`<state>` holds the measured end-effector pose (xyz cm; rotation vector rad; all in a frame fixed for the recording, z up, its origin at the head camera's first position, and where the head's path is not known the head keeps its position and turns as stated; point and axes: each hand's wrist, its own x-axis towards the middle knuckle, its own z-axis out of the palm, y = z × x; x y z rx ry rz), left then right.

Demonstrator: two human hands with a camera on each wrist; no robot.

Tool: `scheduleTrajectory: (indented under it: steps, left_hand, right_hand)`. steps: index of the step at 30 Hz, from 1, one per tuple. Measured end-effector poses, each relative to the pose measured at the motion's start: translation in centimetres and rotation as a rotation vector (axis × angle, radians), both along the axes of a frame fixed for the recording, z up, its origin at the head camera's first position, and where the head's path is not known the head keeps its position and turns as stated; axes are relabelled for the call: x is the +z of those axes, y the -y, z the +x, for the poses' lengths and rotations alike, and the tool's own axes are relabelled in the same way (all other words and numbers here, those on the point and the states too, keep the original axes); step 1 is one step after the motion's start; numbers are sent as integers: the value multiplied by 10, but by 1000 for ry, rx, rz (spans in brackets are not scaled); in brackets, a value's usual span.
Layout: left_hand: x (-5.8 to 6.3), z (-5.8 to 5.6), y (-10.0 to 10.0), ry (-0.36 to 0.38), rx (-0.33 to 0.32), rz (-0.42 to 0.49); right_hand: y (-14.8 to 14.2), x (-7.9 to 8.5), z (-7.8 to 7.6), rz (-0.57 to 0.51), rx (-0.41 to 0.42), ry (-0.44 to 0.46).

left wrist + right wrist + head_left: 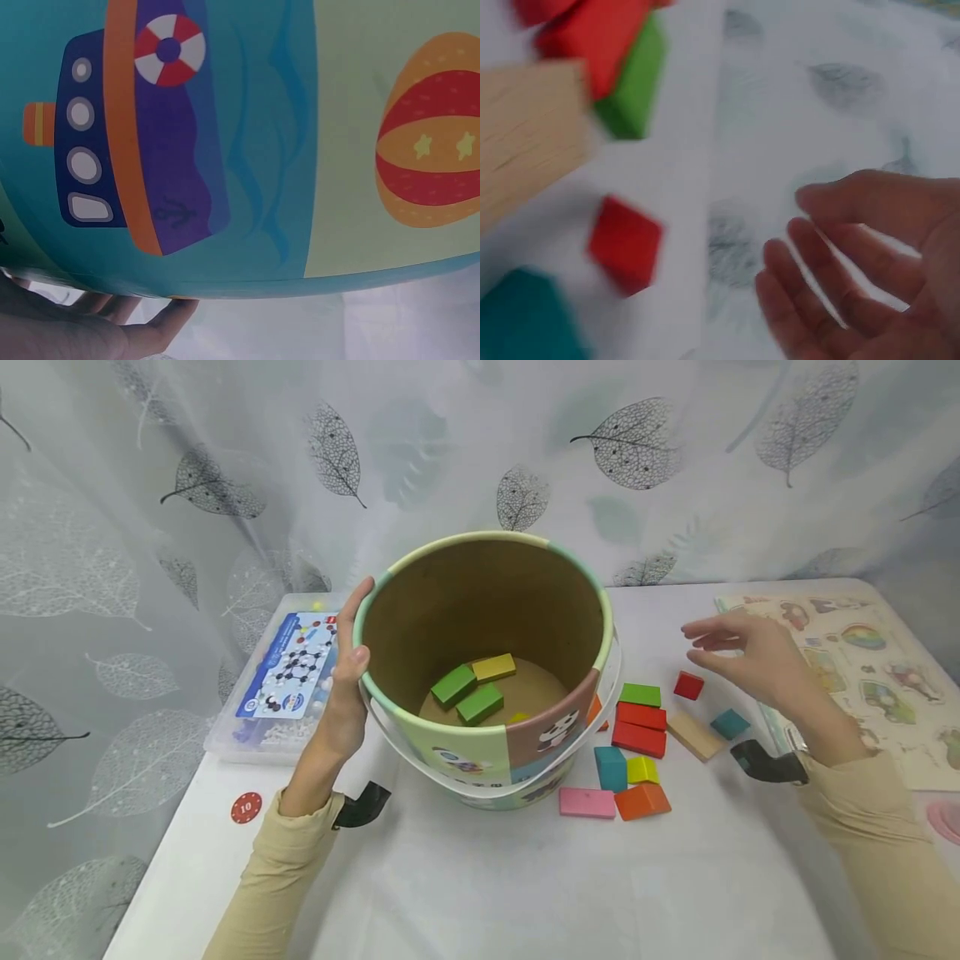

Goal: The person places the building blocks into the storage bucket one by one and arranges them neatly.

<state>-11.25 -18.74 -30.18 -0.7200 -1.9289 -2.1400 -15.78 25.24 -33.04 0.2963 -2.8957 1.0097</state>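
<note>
A large cartoon-printed bucket point(468, 743) stands tilted on the white table, its white handle point(480, 792) hanging down at the front. My left hand point(343, 697) grips its left rim; in the left wrist view the fingers point(161, 322) lie along the edge. Inside are two green blocks point(480, 703) and a yellow block point(493, 667), with another yellow piece partly hidden by the front wall. My right hand point(757, 662) hovers with nothing in it, fingers loosely extended, near a small red block point(688, 685) and a teal block point(730, 723).
Right of the bucket lie red blocks point(640, 739), a wooden plank point(694, 736), a pink block point(587, 802) and several others. A sticker-like picture sheet point(885, 693) is at the right, a clear plastic box point(288, 677) at the left. A red chip point(246, 807) lies front left.
</note>
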Motion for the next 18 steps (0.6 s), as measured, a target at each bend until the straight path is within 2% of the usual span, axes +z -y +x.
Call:
scheduleTrajectory:
  steps: [4,9,11,18]
  left_hand:
    - [0,1,0,5,4,-2]
    - [0,2,0,3,-2,-2]
    - [-1,1,-1,0,-3,-5]
    - [0,0,-1,-2,6,-12]
  right_hand:
    - [-11,-28,-5,58,-37,136]
    - [-7,-44,-8,83,-44,266]
    - [-3,-45,-8,79,-26,274]
    - [9,-48,-7,107,72,189]
